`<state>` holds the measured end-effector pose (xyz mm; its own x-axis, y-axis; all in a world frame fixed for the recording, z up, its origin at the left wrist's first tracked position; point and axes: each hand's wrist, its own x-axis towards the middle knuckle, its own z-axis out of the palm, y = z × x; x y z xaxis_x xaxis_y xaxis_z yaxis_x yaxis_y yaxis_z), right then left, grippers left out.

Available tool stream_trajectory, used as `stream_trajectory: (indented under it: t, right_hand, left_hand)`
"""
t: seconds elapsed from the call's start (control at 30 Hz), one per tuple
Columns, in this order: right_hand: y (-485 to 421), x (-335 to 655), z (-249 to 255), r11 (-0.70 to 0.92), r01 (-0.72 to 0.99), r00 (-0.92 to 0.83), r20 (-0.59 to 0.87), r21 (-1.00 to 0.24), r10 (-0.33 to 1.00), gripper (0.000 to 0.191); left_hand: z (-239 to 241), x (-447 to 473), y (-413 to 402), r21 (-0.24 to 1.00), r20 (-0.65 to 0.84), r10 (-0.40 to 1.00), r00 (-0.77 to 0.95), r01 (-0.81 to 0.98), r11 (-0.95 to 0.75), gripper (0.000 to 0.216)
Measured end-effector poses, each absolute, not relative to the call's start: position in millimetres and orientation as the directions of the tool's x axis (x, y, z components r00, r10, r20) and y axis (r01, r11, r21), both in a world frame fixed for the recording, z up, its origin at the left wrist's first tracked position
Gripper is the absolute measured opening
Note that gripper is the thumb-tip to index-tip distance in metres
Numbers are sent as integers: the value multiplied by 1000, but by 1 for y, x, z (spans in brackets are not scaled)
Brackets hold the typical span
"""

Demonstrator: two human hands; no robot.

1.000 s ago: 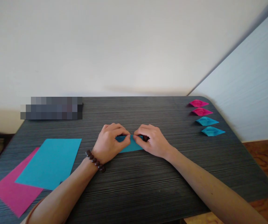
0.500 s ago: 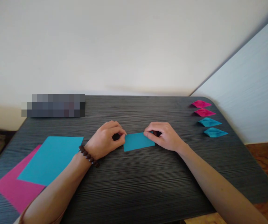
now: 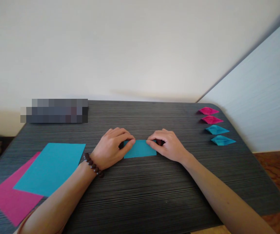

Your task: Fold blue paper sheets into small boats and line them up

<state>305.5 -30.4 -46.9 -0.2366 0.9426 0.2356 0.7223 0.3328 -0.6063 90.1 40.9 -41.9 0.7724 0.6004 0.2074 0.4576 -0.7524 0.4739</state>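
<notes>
A small blue rectangle of folded paper (image 3: 140, 150) lies at the middle of the dark table, its long side toward me. My left hand (image 3: 114, 145) pinches its far edge left of the middle, thumb and forefinger together. My right hand (image 3: 168, 144) pinches the same far edge nearer the right corner. A short stretch of that edge shows between the two pinches. The hands hide the paper's far corners. A dark beaded bracelet (image 3: 93, 164) circles my left wrist.
On the left a blue sheet (image 3: 52, 169) overlaps a pink sheet (image 3: 15, 204). Folded paper boats, two pink (image 3: 208, 111) and two blue (image 3: 223, 140), stand in a row at the right edge. A blurred-out object (image 3: 56, 112) sits back left, near the wall (image 3: 140, 48).
The blue paper has shifted slightly left and turned level. My left fingers have slid inward along its far edge, so both hands' fingertips are closer together.
</notes>
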Motion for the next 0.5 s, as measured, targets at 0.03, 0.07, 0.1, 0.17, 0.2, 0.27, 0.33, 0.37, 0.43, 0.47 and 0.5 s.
stream_trajectory:
  t: [0.03,0.07,0.1,0.17,0.2,0.27,0.33,0.37,0.43,0.47,0.5]
  right_hand:
    - [-31,302,-47,328,726,-231,235,-604,944,14]
    - [-32,300,-47,327,727,-224,241,-604,944,12]
    - [-32,299,-47,327,726,-222,244,-605,944,11]
    - [-32,300,-46,329,717,-224,243,-614,944,11]
    - [-31,301,-46,330,710,-229,240,-622,944,12]
    - [-29,306,-45,334,693,-248,224,-639,943,14]
    - [-27,311,-45,342,677,-274,208,-652,939,15]
    - [-27,313,-45,346,671,-286,201,-656,937,15]
    - [-26,316,-45,344,664,-297,189,-663,936,15]
    - [-26,317,-45,338,662,-294,183,-669,938,15]
    - [-26,318,-45,325,658,-285,176,-679,942,16]
  left_hand:
    - [-42,92,39,456,208,588,782,454,-766,21]
    - [-43,93,39,446,210,580,787,451,-773,21]
    - [-44,94,38,447,208,577,790,448,-774,21]
    - [-44,94,39,477,206,587,783,443,-759,20]
    - [-44,93,40,501,203,599,775,444,-743,20]
    - [-44,92,41,544,188,618,763,443,-712,20]
    - [-43,91,43,568,169,625,762,443,-694,20]
    - [-43,91,43,574,162,624,764,442,-690,20]
    - [-42,91,43,583,158,630,760,443,-681,20]
    - [-41,91,43,590,158,637,754,446,-673,20]
    - [-40,92,43,598,156,646,747,449,-664,20]
